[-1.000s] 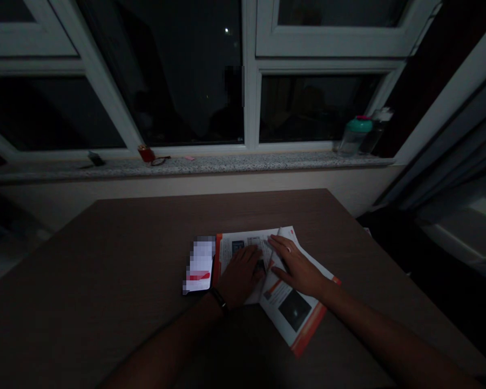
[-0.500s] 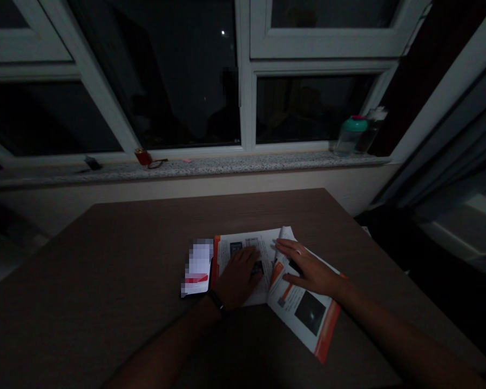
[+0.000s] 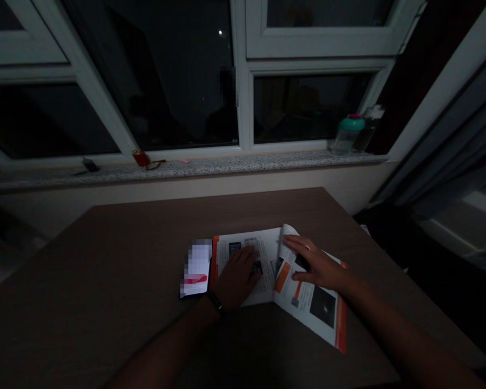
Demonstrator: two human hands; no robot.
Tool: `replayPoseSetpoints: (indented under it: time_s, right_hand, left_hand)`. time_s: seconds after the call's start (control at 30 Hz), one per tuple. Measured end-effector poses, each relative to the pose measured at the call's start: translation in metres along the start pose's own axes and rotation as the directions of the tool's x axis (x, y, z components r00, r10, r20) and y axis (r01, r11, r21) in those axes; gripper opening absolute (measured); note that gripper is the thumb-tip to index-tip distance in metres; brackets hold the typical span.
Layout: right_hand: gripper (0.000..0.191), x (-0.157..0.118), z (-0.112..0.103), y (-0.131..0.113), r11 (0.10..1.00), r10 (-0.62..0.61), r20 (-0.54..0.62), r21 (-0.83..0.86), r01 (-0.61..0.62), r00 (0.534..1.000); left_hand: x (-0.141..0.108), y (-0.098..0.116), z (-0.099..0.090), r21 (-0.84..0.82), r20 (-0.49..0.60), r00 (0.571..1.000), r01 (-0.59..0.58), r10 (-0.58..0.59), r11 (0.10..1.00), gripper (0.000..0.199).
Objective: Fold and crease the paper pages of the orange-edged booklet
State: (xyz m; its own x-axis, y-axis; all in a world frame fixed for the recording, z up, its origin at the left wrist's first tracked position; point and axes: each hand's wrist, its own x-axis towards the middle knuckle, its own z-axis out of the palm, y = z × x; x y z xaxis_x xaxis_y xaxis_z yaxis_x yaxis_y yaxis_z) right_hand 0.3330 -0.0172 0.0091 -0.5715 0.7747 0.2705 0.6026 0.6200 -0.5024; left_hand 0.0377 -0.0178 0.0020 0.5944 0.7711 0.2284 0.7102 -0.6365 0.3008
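Observation:
An open booklet (image 3: pixel 303 302) with orange edges, printed text and dark pictures lies on the brown table. My left hand (image 3: pixel 237 275), wearing a dark wristband, rests flat on its left page with the fingers stretched out. Over the right-hand page is my right hand (image 3: pixel 314 265), fingers spread, its fingertips at the curled upper part of the page near the fold. Close beside the booklet's left edge lies a phone (image 3: pixel 197 267) with a lit screen, partly blurred out.
The table (image 3: pixel 146 243) reaches to the wall below a window. On the speckled sill (image 3: pixel 227 163) stand a small red item (image 3: pixel 140 158), a dark item (image 3: pixel 90 165), and a clear bottle with a teal lid (image 3: pixel 350 135) beside another clear bottle (image 3: pixel 368 129). A grey curtain (image 3: pixel 449 113) hangs at the right.
The right page has swung outward to the right and lies flatter. My right hand has shifted slightly right with it. My left hand stays on the left page.

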Motion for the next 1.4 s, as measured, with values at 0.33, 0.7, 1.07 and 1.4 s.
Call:
replayPoseSetpoints:
  time_s: [0.33, 0.7, 1.07, 1.4]
  right_hand:
    - [0.092, 0.0, -0.006, 0.004, 1.0, 0.018, -0.011, -0.002, -0.018, 1.0]
    - [0.089, 0.01, -0.003, -0.005, 1.0, -0.003, -0.043, -0.015, 0.002, 0.999]
    - [0.091, 0.01, -0.001, -0.003, 1.0, 0.029, -0.041, -0.006, -0.03, 0.999]
    - [0.086, 0.009, 0.001, -0.008, 0.994, 0.106, -0.079, 0.035, -0.103, 0.991]
  left_hand:
    - [0.0, 0.001, -0.002, -0.028, 0.001, 1.0, -0.002, 0.002, 1.0, 0.045]
    - [0.016, 0.033, -0.002, -0.181, 0.028, 0.993, -0.107, 0.114, 0.978, 0.077]
    - [0.012, 0.024, -0.002, -0.175, 0.047, 0.985, -0.157, 0.167, 0.972, 0.082]
    - [0.013, 0.022, -0.003, -0.153, 0.042, 0.985, -0.157, 0.165, 0.976, 0.07]
